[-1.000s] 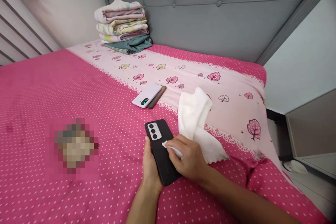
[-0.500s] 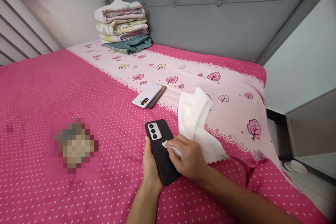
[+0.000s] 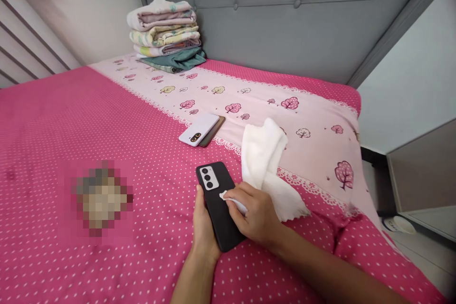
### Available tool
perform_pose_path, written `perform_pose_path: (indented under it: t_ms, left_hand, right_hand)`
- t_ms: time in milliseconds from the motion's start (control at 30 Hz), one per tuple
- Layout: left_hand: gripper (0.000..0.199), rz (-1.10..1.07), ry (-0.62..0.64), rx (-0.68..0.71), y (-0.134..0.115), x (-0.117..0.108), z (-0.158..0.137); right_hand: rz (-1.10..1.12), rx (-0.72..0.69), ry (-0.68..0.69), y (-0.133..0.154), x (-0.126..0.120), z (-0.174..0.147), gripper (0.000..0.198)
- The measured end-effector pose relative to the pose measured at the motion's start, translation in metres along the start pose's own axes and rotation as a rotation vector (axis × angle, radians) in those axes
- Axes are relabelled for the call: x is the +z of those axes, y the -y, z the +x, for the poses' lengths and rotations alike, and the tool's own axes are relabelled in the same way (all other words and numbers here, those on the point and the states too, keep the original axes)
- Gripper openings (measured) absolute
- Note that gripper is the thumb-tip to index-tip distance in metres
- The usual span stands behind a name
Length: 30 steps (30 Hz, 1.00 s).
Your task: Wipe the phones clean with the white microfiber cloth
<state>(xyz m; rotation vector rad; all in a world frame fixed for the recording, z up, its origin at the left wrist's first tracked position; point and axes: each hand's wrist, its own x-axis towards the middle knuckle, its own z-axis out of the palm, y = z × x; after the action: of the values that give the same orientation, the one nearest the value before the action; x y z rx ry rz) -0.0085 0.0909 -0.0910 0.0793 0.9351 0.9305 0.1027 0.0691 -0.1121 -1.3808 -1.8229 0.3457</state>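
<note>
My left hand [image 3: 205,228] is closed around the left side of a black smartphone [image 3: 224,213], which lies back up with a light grey camera block at its top. My right hand [image 3: 254,211] pinches a folded white tissue [image 3: 239,205] and presses it to the middle of the phone's back. The phone's lower right edge is hidden behind that hand. A larger crumpled white cloth [image 3: 263,156] lies on the bed just beyond the right hand.
Past the black phone, a pale lilac phone [image 3: 199,128] rests partly on a darker phone [image 3: 213,135]. Folded bedding [image 3: 164,33] is stacked against the grey headboard [image 3: 256,33]. A blurred-out item [image 3: 103,202] lies to the left on the pink dotted bedsheet [image 3: 153,180].
</note>
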Motion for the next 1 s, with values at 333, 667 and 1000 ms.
perform_pose_path:
  t_ms: [333, 667, 1000]
  left_hand:
    - [0.05, -0.033, 0.017, -0.016, 0.0007, -0.0015, 0.0014]
    - [0.051, -0.03, 0.02, -0.02, -0.0001, -0.0015, 0.0007]
    - [0.052, -0.039, 0.042, -0.032, 0.0009, 0.0009, -0.0002]
  right_hand:
    - [-0.004, -0.006, -0.014, -0.0009, -0.0004, -0.0003, 0.017]
    - [-0.007, -0.005, -0.012, -0.0008, -0.0006, 0.0013, 0.018]
    - [0.004, -0.009, -0.008, -0.0009, -0.0006, 0.0002, 0.018]
